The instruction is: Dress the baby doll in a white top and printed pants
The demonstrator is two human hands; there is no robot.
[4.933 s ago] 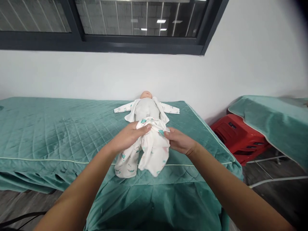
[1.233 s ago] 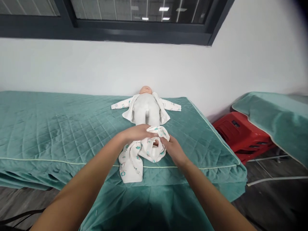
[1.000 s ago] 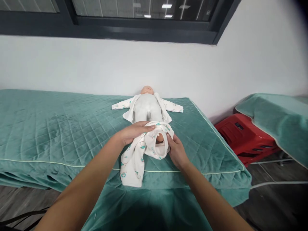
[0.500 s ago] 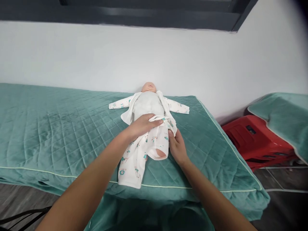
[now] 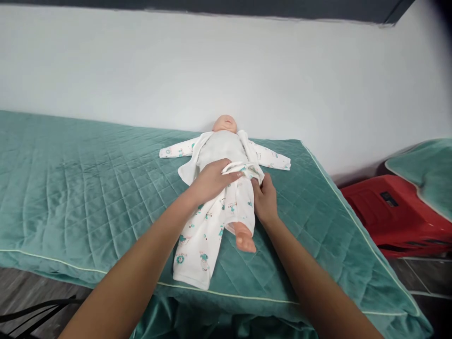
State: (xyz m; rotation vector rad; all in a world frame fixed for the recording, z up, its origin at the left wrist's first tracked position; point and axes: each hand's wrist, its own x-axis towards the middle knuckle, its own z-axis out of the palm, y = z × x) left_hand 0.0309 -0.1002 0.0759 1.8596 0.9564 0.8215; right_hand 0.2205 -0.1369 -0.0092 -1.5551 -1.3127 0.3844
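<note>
A baby doll (image 5: 225, 123) lies on its back, head toward the wall, in an open white patterned jacket (image 5: 270, 155) over a pale body. White patterned trousers (image 5: 201, 240) cover its legs. One bare foot (image 5: 244, 238) sticks out of the right trouser leg; the left leg of the trousers lies flat with no foot showing. My left hand (image 5: 213, 179) grips the waistband at the doll's middle, thumb on top. At the right side of the waistband, my right hand (image 5: 264, 197) holds the cloth, its fingertips partly hidden under the fabric.
Green quilted bedding (image 5: 88, 188) lies under the doll, its piped edge nearest me. Behind it rises a white wall (image 5: 176, 66). A red plastic object (image 5: 399, 212) stands at the right beneath another green cover (image 5: 427, 169). Black bars (image 5: 38, 310) show at lower left.
The doll's foot has come out of the right trouser leg. My right hand has moved up slightly along with the waistband. The camera view has shifted.
</note>
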